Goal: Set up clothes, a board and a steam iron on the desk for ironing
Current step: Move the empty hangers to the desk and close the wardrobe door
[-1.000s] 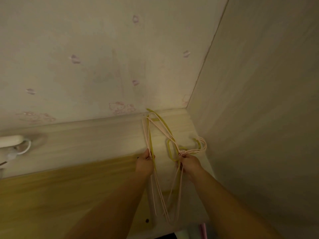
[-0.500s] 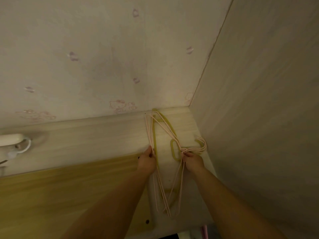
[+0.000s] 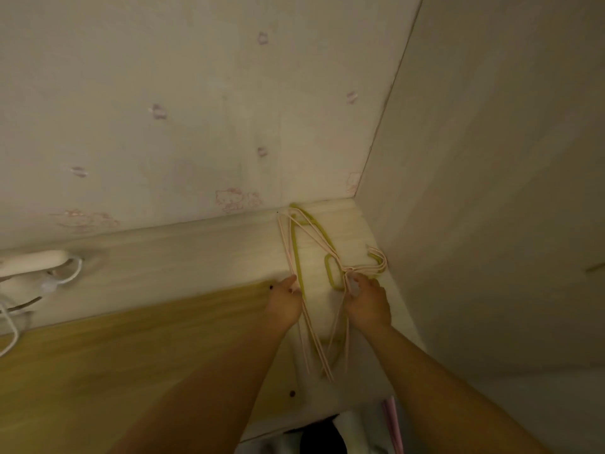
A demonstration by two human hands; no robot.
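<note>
A: Where is the bundle of hangers (image 3: pixel 314 257) found?

B: It is laid flat on the pale bench (image 3: pixel 196 257) in the corner, at about one o'clock from the hands, with its far tips almost at the papered wall (image 3: pixel 163 93) and its hooks turned toward the side panel (image 3: pixel 491 191) at three o'clock.

A: How are the fingers placed?

B: The left hand (image 3: pixel 284 304) is closed on the long wires at the nine o'clock side of the bundle. The right hand (image 3: pixel 368 301) is pinched round the gathered necks just below the hooks. Neither hand is seen spread.

A: How is the bundle judged to handle?

B: It is taken to be light, thin and springy; the pink and yellow wires are crossed, so tangling and snagging are likely. The necks are considered the best place to be held, since all pieces are gathered there.

A: What else is seen?

B: A white plug strip (image 3: pixel 32 262) with cords at nine o'clock, and a wooden board (image 3: pixel 131 355) at seven o'clock.
</note>
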